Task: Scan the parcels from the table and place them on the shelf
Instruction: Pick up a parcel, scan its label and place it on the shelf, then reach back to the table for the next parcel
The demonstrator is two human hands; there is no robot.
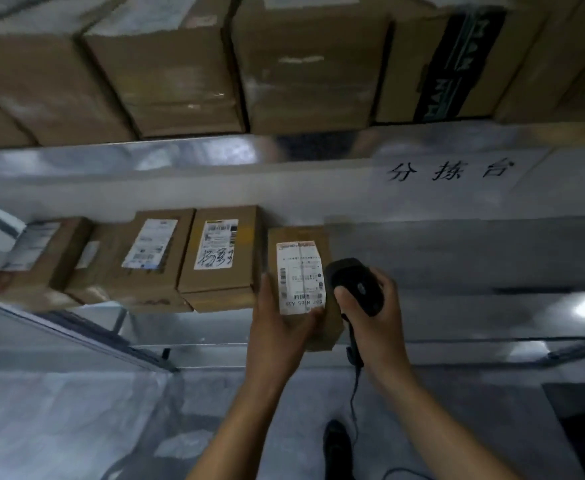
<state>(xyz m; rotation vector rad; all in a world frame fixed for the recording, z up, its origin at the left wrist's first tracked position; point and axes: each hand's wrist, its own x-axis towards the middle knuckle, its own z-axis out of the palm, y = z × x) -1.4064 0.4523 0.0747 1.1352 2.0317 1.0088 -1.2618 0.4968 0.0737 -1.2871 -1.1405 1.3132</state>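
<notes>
A small brown cardboard parcel (299, 237) with a white shipping label stands at the front of the lower shelf (457, 258). My left hand (280, 327) grips its lower end, thumb on the left side and fingers under the label. My right hand (377, 320) holds a black corded barcode scanner (355, 284) right beside the parcel's right edge, its head level with the label. Three other labelled parcels (221, 254) stand in a row to the left on the same shelf.
Large brown cartons (180, 71) fill the upper shelf above a metal shelf beam (180, 168) bearing a paper sign (450, 173). The lower shelf shows bare metal to the right of the held parcel. A grey floor and my shoe (336, 445) lie below.
</notes>
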